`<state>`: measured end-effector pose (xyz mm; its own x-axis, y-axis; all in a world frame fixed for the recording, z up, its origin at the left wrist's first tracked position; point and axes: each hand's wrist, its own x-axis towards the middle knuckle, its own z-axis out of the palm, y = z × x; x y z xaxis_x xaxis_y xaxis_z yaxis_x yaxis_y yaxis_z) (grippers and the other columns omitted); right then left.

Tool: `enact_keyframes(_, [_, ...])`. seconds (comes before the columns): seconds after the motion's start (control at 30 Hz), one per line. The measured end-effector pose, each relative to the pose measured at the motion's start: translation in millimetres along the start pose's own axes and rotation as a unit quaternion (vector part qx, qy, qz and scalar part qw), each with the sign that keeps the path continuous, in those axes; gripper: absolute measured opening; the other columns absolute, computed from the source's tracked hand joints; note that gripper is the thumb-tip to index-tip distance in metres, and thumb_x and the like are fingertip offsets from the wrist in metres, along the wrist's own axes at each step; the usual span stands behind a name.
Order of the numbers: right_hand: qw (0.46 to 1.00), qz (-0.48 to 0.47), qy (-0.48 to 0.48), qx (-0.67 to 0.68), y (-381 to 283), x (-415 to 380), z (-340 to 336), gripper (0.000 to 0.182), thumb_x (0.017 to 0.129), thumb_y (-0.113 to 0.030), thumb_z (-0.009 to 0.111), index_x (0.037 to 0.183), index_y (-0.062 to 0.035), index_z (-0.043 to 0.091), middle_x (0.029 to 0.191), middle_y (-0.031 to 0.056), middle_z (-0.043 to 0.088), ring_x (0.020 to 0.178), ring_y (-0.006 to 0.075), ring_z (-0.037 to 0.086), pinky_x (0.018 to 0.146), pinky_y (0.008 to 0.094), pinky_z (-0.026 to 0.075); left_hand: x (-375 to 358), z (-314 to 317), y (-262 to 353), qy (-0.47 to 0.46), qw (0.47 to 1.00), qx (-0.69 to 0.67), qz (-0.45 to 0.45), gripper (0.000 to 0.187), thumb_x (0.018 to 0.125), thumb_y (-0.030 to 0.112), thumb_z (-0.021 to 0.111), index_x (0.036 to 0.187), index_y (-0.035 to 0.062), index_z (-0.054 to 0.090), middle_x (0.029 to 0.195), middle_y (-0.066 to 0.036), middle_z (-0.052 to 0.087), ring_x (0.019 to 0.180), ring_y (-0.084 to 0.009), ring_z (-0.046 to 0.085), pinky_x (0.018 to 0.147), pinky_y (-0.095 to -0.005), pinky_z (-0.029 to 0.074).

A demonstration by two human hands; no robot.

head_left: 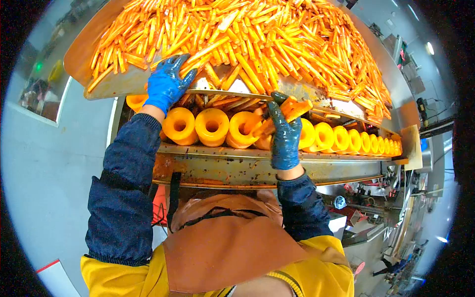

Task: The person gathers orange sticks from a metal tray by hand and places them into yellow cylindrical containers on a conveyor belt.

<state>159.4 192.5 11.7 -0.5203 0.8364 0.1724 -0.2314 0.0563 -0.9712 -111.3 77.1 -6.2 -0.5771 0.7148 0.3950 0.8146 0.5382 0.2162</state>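
Many orange sticks [307, 44] lie heaped on a metal tray [118, 85] at the top of the view. My left hand [169, 83], in a blue glove, is at the tray's near edge, its fingers closed round some of the sticks. Below that edge runs a row of yellow rings [212, 126] with round holes. My right hand [285, 131], in a wet, darkened blue glove, is over this row and grips a few orange pieces [295, 109] between thumb and fingers. One end of them reaches down beside a ring.
A stained metal ledge [222, 168] runs below the rings, close to my apron [227, 247]. A pale board [411, 147] stands at the row's right end. Farther right are machinery and a distant person [393, 266]. Grey floor shows at left.
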Motion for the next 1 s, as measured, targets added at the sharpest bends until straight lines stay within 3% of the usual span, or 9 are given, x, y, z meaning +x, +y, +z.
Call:
enact_keyframes(0.17, [0.984,0.051,-0.036,0.17,42.0,3.0,16.1,0.045,0.085,-0.004,0.059,0.129,-0.0027,0.048,0.106,0.0061,0.062,0.094,0.0147,0.058,0.085,0.0269,0.045,0.4,2.9,-2.4,-0.003,1.0,-0.003,0.0,0.055,0.085,0.048,0.054,0.13,0.0167,0.051,0.131,-0.015,0.051,0.119,-0.0331,0.048,0.102,-0.0422,0.037])
enact_keyframes(0.23, [0.987,0.044,0.013,0.155,44.2,5.8,2.6,0.038,0.083,-0.004,0.064,0.12,-0.0012,0.056,0.104,0.0015,0.058,0.09,0.0108,0.054,0.08,0.0246,0.044,0.1,1.8,-0.9,0.02,1.0,0.006,0.009,0.05,0.086,0.045,0.058,0.127,0.0178,0.054,0.126,-0.015,0.054,0.117,-0.0325,0.051,0.1,-0.0417,0.041])
enact_keyframes(0.4, [0.955,0.045,-0.031,0.29,1.3,-2.0,-8.6,0.046,0.082,-0.004,0.056,0.127,-0.0009,0.05,0.13,0.0132,0.053,0.117,0.0221,0.052,0.101,0.0343,0.038,1.3,5.7,-4.4,0.018,1.0,0.001,0.018,0.053,0.086,0.047,0.055,0.129,0.0168,0.052,0.129,-0.015,0.052,0.117,-0.0332,0.049,0.102,-0.0423,0.038])
enact_keyframes(0.57, [0.971,0.125,-0.063,0.191,49.3,2.4,-25.9,0.041,0.081,-0.003,0.056,0.122,0.0012,0.053,0.122,0.0112,0.057,0.114,0.0247,0.054,0.101,0.0346,0.039,0.3,4.3,-3.7,0.014,1.0,0.006,0.012,0.051,0.086,0.047,0.056,0.13,0.0196,0.051,0.128,-0.017,0.053,0.117,-0.0341,0.05,0.1,-0.043,0.04])
enact_keyframes(0.63, [0.963,0.186,0.033,0.192,41.0,3.1,-24.8,0.039,0.081,-0.002,0.056,0.12,0.0017,0.055,0.118,0.0101,0.06,0.111,0.0231,0.055,0.099,0.0345,0.041,-1.7,4.1,-2.2,0.01,1.0,0.018,-0.006,0.052,0.086,0.048,0.055,0.131,0.021,0.05,0.129,-0.017,0.052,0.118,-0.0346,0.049,0.1,-0.0435,0.04])
enact_keyframes(0.77, [0.946,0.189,-0.004,0.263,41.4,-3.6,-37.2,0.034,0.081,-0.003,0.058,0.114,0.0017,0.058,0.111,0.0104,0.063,0.104,0.0222,0.058,0.093,0.0347,0.045,-2.1,3.9,-2.9,0.014,1.0,0.013,0.004,0.052,0.086,0.047,0.056,0.131,0.0212,0.05,0.129,-0.017,0.052,0.118,-0.0345,0.049,0.1,-0.0441,0.04])
enact_keyframes(0.8, [0.977,0.19,0.011,0.09,44.9,-3.5,-43.0,0.03,0.08,-0.005,0.061,0.109,0.0015,0.061,0.107,0.0103,0.064,0.102,0.021,0.059,0.091,0.0328,0.046,-1.4,5.0,-3.6,0.016,1.0,0.008,0.005,0.051,0.087,0.047,0.056,0.13,0.0206,0.051,0.129,-0.017,0.052,0.118,-0.0346,0.049,0.1,-0.0441,0.04])
enact_keyframes(0.97, [0.98,0.107,0.071,0.149,37.0,0.5,-42.0,0.022,0.08,-0.009,0.064,0.1,0.0005,0.064,0.094,0.0049,0.064,0.088,0.0181,0.06,0.079,0.0303,0.047,0.1,5.6,-4.5,0.011,1.0,0.006,0.002,0.051,0.087,0.046,0.056,0.13,0.0188,0.051,0.128,-0.018,0.052,0.118,-0.0348,0.049,0.101,-0.0437,0.039])
enact_keyframes(1.0, [0.992,0.101,0.069,0.03,35.2,0.2,-49.1,0.024,0.081,-0.01,0.064,0.102,0.0007,0.063,0.095,0.0052,0.064,0.089,0.0177,0.06,0.08,0.0305,0.047,-0.8,5.9,-4.1,0.014,1.0,0.003,0.001,0.051,0.087,0.046,0.056,0.13,0.0187,0.051,0.128,-0.018,0.052,0.118,-0.0348,0.048,0.101,-0.0436,0.039])
